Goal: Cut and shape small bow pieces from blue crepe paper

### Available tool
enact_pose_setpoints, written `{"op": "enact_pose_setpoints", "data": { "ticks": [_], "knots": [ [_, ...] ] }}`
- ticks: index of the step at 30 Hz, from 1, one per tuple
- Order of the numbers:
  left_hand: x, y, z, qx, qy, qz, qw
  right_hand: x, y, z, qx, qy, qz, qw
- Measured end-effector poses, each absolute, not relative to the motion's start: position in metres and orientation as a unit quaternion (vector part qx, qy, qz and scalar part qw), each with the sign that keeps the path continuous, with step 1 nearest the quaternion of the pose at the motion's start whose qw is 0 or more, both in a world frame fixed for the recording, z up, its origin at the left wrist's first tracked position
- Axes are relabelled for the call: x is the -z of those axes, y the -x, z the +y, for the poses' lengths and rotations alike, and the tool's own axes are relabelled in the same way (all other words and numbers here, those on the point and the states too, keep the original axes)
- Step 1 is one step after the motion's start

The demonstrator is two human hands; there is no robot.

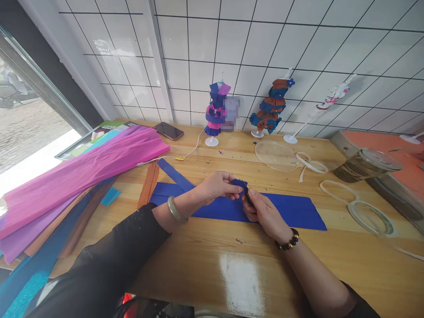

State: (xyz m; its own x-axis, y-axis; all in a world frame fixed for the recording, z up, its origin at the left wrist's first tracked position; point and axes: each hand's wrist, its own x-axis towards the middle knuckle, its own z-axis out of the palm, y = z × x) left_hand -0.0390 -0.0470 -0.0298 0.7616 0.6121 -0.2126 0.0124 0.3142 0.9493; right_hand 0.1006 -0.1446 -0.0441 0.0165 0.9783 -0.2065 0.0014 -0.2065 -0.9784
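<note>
Just a small, deep-blue paper piece point(239, 182) between left-hand fingers point(233, 189).

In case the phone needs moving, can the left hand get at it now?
Probably yes: only a thin white cable seems to cross the way to the phone, though the left hand pinches a small blue piece.

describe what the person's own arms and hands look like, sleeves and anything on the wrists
Both hands are ungloved. The left hand has a smooth, pale grey-green bangle at its wrist, below a loose black sleeve. The right hand has a bracelet of black and gold-toned round beads; that forearm is bare up to a black sleeve near the elbow.
</note>
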Motion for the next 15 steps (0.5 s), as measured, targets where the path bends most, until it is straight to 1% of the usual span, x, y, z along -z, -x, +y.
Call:
{"op": "enact_pose_setpoints", "data": {
  "ticks": [15],
  "knots": [
    [0.0341, 0.0378, -0.048, -0.195, -0.54, 0.277, 0.771, 0.0466, -0.1011, -0.1451, -0.553, 0.549, -0.43, 0.456]
  ]
}}
